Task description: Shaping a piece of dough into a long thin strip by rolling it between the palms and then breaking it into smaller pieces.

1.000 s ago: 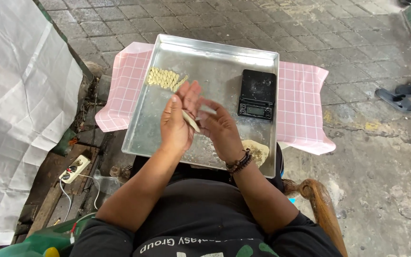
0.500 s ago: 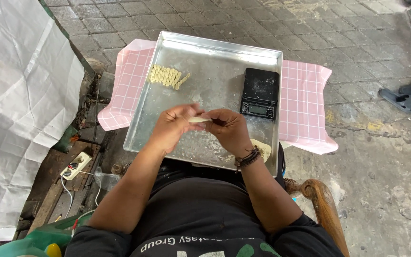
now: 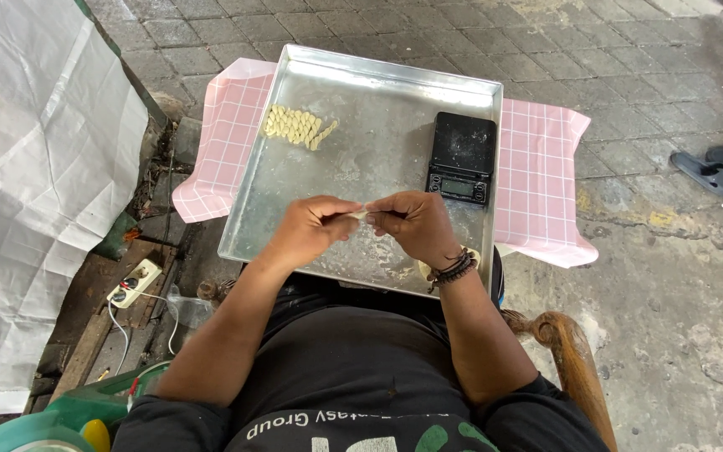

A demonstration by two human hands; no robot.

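Hands met above the dented metal tray: our left hand and right hand pinched a small pale strip, probably dough, between fingertips. Farther off lay ridged pale pieces and a black scale.

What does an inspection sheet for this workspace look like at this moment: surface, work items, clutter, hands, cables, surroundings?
Surface: metal tray on a pink checked cloth, tray floor dusty.
Work items: small dough piece pinched between both hands; shaped pieces in rows at the tray's far left; dough lump by the right wrist, partly hidden.
Clutter: black digital scale on the tray's right side.
Hands: left hand and right hand meet over the tray, fingertips on the dough.
Cables: power strip with white cord on the ground, left.
Surroundings: paved ground, white sheet left, sandals right, wooden chair arm.
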